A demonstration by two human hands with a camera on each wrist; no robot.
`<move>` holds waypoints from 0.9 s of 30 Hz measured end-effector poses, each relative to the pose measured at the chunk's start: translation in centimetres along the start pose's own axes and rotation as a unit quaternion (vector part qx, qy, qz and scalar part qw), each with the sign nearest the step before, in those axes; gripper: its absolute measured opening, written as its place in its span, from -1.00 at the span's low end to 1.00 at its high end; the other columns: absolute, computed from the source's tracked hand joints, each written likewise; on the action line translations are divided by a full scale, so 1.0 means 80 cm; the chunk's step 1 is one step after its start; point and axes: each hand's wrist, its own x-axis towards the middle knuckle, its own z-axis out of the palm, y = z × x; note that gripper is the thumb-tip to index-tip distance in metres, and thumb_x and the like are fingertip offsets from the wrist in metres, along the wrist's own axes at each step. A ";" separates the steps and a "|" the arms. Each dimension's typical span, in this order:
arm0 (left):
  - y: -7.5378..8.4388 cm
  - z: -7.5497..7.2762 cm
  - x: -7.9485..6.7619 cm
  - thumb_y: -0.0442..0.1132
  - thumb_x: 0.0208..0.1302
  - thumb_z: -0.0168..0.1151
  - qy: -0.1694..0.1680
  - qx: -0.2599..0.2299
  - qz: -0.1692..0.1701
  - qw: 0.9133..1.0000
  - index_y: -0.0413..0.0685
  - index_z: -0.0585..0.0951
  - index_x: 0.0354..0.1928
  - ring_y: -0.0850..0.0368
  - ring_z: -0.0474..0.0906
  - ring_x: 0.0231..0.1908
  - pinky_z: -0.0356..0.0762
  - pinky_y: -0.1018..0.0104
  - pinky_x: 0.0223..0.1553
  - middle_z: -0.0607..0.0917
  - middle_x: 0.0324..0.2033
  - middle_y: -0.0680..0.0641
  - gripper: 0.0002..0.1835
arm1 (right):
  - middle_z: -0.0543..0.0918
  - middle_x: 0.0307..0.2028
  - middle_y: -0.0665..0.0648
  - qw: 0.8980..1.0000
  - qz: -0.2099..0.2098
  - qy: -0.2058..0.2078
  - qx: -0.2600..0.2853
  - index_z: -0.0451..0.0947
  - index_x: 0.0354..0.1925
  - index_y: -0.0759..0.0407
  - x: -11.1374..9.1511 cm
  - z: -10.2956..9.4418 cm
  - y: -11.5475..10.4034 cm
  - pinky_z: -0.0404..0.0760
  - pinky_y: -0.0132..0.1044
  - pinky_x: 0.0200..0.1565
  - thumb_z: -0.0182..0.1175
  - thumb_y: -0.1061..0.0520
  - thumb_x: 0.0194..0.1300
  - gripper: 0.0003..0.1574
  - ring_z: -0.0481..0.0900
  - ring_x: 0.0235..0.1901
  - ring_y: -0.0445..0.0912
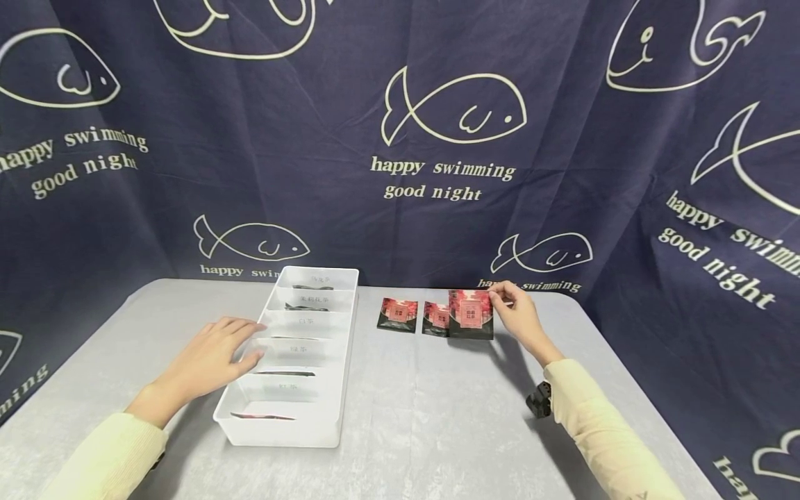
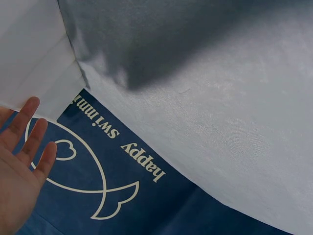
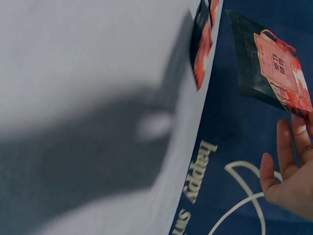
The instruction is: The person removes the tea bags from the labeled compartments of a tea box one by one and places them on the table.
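Note:
My right hand [image 1: 520, 318] pinches a red-and-black tea bag sachet [image 1: 471, 316] by its upper right corner. In the right wrist view the same sachet [image 3: 274, 71] hangs off the fingertips, its printed front showing. It overlaps a second sachet [image 1: 435, 318] in the head view, and a third sachet [image 1: 398, 315] lies to the left of that. My left hand [image 1: 206, 357] is at the left wall of a white divided box [image 1: 284, 436], fingers extended and fingertips right at the rim; the left wrist view shows the fingers [image 2: 34, 139] nearly straight.
The box has several labelled compartments in a row, with thin sachets [image 1: 262, 417] seen edge-on inside. Everything stands on a grey table [image 1: 412, 417]. A dark blue cloth [image 1: 437, 229] with fish drawings and lettering hangs behind and on both sides.

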 end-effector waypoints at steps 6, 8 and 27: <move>0.000 0.000 -0.001 -0.01 0.15 0.15 0.000 0.001 -0.001 1.000 -0.14 0.53 0.04 -0.13 0.42 0.04 0.32 -0.08 0.03 0.59 -0.04 -0.17 -0.54 | 0.59 -0.39 0.29 0.999 0.026 0.003 -0.024 0.52 -0.28 0.36 -0.001 -0.011 0.024 0.41 -0.56 -0.36 0.07 0.25 0.27 -0.84 0.39 -0.45 -0.44; -0.001 0.000 -0.001 -0.01 0.15 0.15 -0.001 0.000 -0.002 1.000 -0.14 0.53 0.04 -0.13 0.42 0.04 0.32 -0.08 0.03 0.59 -0.04 -0.17 -0.53 | 0.59 -0.38 0.31 0.999 0.034 0.002 -0.031 0.51 -0.27 0.37 -0.001 -0.012 0.032 0.41 -0.57 -0.33 0.06 0.26 0.27 -0.84 0.38 -0.45 -0.46; -0.003 0.002 0.000 -0.02 0.15 0.15 0.000 0.002 0.000 1.000 -0.13 0.53 0.03 -0.12 0.42 0.04 0.33 -0.08 0.04 0.59 -0.04 -0.16 -0.54 | 0.58 -0.43 0.29 0.993 0.084 -0.010 -0.083 0.50 -0.25 0.39 0.012 -0.008 0.063 0.38 -0.45 -0.33 0.04 0.33 0.22 -0.85 0.38 -0.48 -0.29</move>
